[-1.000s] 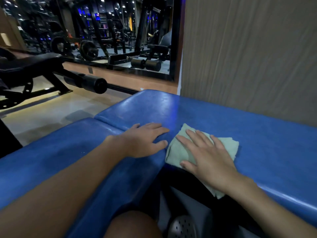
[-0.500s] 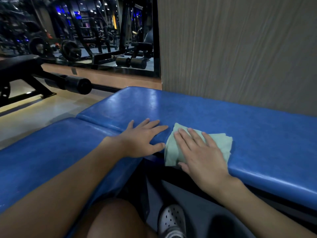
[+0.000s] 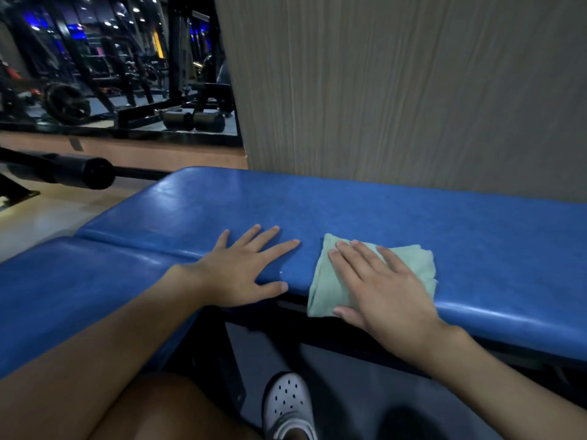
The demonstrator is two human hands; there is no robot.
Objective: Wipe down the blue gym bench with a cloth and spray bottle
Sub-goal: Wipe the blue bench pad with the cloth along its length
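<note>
The blue gym bench (image 3: 428,230) runs across the view, with a second blue pad (image 3: 63,281) at the lower left. A folded pale green cloth (image 3: 413,262) lies on the bench's near edge. My right hand (image 3: 378,287) presses flat on the cloth with straight fingers. To the left of the cloth, my left hand (image 3: 244,268) rests flat on the bench, fingers spread. No spray bottle is in view.
A grey panelled wall (image 3: 397,90) stands right behind the bench. A black padded roller bar (image 3: 79,173) juts out at the left. Beyond it is a mirror with weight machines (image 3: 127,74). My knee and a white perforated clog (image 3: 286,404) are below the bench.
The view has swung to the right along the bench. My right hand and the cloth have slid right, away from the left hand, leaving a gap between them.
</note>
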